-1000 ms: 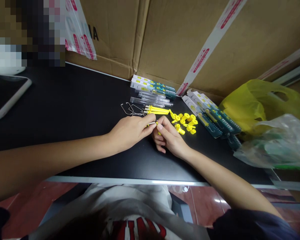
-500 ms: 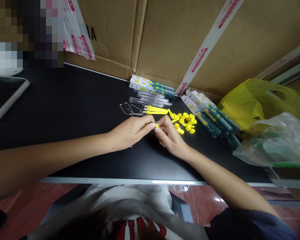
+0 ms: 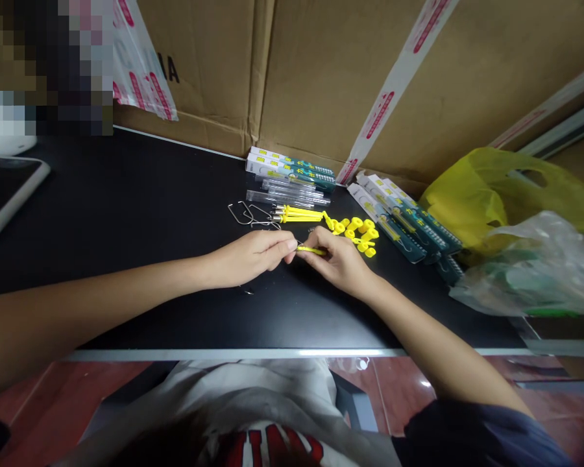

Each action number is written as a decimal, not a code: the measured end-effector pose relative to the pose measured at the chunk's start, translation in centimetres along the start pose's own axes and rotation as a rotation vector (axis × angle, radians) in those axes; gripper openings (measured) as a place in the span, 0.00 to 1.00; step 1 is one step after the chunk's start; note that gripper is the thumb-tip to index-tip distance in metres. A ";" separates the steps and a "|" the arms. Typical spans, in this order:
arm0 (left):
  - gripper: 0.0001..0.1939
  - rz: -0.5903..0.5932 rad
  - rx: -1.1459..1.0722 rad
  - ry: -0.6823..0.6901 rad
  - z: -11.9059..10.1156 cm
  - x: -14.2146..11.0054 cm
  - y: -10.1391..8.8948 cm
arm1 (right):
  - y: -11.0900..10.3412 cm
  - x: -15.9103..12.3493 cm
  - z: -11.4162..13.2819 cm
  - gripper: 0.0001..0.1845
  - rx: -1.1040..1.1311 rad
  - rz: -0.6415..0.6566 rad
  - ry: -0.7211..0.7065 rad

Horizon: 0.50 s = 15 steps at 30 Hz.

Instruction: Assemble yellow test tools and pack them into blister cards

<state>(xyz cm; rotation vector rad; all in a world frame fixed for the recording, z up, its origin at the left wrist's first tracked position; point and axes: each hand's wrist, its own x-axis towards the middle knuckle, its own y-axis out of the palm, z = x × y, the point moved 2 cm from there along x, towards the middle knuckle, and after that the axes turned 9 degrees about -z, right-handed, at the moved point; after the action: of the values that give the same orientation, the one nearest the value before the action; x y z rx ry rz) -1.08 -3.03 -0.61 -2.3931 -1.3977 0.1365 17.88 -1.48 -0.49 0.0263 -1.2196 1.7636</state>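
Note:
My left hand [image 3: 268, 254] is closed, thumb and forefinger pinching the left end of a slim yellow plastic piece [image 3: 312, 250]. My right hand [image 3: 339, 263] grips the same piece from the right, its fingers hiding part of it. A bit of thin metal shows at the pinch, and a small curved metal end [image 3: 246, 292] pokes out below my left hand. Just beyond lie slender yellow rods [image 3: 299, 214] with metal ends, beside bent wire hooks [image 3: 246, 213]. Close to my right fingers is a loose pile of yellow plastic caps [image 3: 356, 232].
Clear plastic tubes [image 3: 292, 191] lie behind the rods, before printed boxes [image 3: 289, 167]. More printed boxes [image 3: 409, 220] are stacked to the right, next to a yellow bag [image 3: 460, 188] and a clear bag [image 3: 525, 266]. A phone [image 3: 10, 194] rests far left. Cardboard [image 3: 321, 84] stands behind.
More of the yellow piece shows between my hands. My right hand has turned and covers the near-left side of the cap pile. The whole view has shifted slightly.

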 end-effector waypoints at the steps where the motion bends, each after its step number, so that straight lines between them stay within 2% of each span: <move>1: 0.17 0.017 -0.015 -0.016 0.0 0.0 0.0 | -0.1 0.0 0.0 0.11 -0.019 0.002 -0.011; 4: 0.18 0.053 -0.067 -0.063 0.0 -0.1 0.2 | -0.3 0.0 -0.2 0.10 -0.074 -0.015 -0.049; 10: 0.19 0.042 -0.203 -0.185 0.2 -0.1 0.4 | -0.9 0.1 -0.7 0.07 -0.178 -0.080 -0.161; 13: 0.19 0.091 -0.274 -0.270 0.5 0.0 0.5 | -1.3 0.2 -0.8 0.02 -0.189 -0.110 -0.234; 15: 0.18 0.123 -0.301 -0.292 0.7 0.1 0.7 | -1.5 0.3 -0.8 0.04 -0.168 -0.129 -0.262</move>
<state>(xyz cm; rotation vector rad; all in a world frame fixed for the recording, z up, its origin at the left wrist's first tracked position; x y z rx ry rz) -0.66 -3.05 -1.45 -2.8009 -1.4848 0.3419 19.13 -0.64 0.33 0.2399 -1.5167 1.5756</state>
